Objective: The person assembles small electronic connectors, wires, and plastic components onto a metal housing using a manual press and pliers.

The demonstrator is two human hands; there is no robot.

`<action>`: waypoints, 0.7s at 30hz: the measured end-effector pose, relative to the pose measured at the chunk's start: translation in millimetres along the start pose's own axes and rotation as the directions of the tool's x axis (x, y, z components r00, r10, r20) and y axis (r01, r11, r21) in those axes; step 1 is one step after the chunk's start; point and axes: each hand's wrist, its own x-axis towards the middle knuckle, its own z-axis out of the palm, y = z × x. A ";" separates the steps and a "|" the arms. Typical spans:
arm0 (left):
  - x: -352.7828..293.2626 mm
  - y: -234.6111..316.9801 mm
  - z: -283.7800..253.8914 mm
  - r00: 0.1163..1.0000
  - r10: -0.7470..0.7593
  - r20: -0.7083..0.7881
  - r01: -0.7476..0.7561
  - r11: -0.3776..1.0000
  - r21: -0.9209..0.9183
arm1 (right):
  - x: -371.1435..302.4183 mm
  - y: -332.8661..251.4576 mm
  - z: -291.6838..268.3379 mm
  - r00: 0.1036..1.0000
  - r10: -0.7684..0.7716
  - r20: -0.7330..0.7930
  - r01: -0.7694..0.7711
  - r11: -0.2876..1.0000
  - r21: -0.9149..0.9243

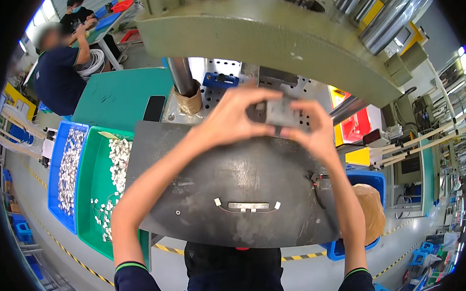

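Blue bin (64, 221), far left: stocked with small white pieces. Green bin (91, 172), beside it: white connectors, partly filled; plenty of stock seemingly left to use. Phone (154, 108): at the green board's edge. Left hand (231, 114): thumb and fingers apart, curved about the left side of a grey block; blur hides whether they clamp. Wired metal strip (248, 206), one: on the dark tabletop (208, 167), between the forearms, out of both hands; leads and white end connectors attached; whether finished, cannot tell. Grey block (279, 115): between the hands, beneath the press frame (270, 45); handling apparently midway, not yet released. Right hand (318, 131): thumb and fingers apart at the block's right side; grip uncertain. Black cables (317, 191): tabletop, right.
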 end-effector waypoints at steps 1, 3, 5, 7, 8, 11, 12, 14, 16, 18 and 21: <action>22.9 -15.0 -6.9 0.998 0.051 -0.023 -0.049 0.997 0.063 | 27.1 5.2 -7.8 0.999 -0.039 -0.015 0.038 0.997 -0.065; 70.6 -19.2 -6.5 0.962 -0.270 0.040 0.256 0.944 0.209 | 68.0 39.5 -34.5 0.997 -0.062 -0.054 0.055 0.992 -0.118; 95.9 -53.6 -16.5 0.972 -0.161 0.172 0.123 0.970 0.212 | 98.3 49.0 -36.2 0.993 0.118 -0.025 -0.117 0.993 0.014; 91.9 -70.0 -17.3 0.989 -0.106 0.101 0.076 0.962 0.263 | 102.4 43.8 -22.3 0.993 0.107 -0.042 -0.109 0.993 -0.045; 90.4 -78.5 -18.7 0.998 -0.044 0.039 0.030 0.950 0.310 | 103.9 41.1 -17.1 0.993 0.100 -0.063 -0.107 0.989 -0.107; 90.4 -71.8 -16.8 0.992 -0.075 0.104 0.031 0.927 0.373 | 101.0 40.4 -22.4 0.998 0.048 -0.039 -0.056 0.969 -0.241; 84.1 -61.9 -12.8 0.991 -0.070 0.113 0.025 0.933 0.360 | 95.8 31.2 -27.2 0.997 0.060 -0.047 -0.070 0.966 -0.248; 50.8 -41.9 0.0 0.947 0.278 -0.162 -0.185 0.882 0.434 | 91.6 20.8 -23.8 0.974 0.206 -0.091 -0.225 0.898 -0.378; 3.1 -26.4 9.9 0.994 0.075 0.076 -0.081 0.994 0.069 | 89.4 24.5 -10.9 0.966 0.183 -0.184 -0.241 0.893 -0.379; -43.3 -17.7 9.5 0.893 -0.174 0.416 0.164 0.985 0.060 | 92.8 21.2 5.9 0.967 0.171 -0.188 -0.232 0.897 -0.377; -69.1 -36.5 26.2 0.924 -0.066 0.377 0.055 0.998 0.042 | 94.3 8.0 15.8 0.963 0.123 -0.238 -0.203 0.915 -0.348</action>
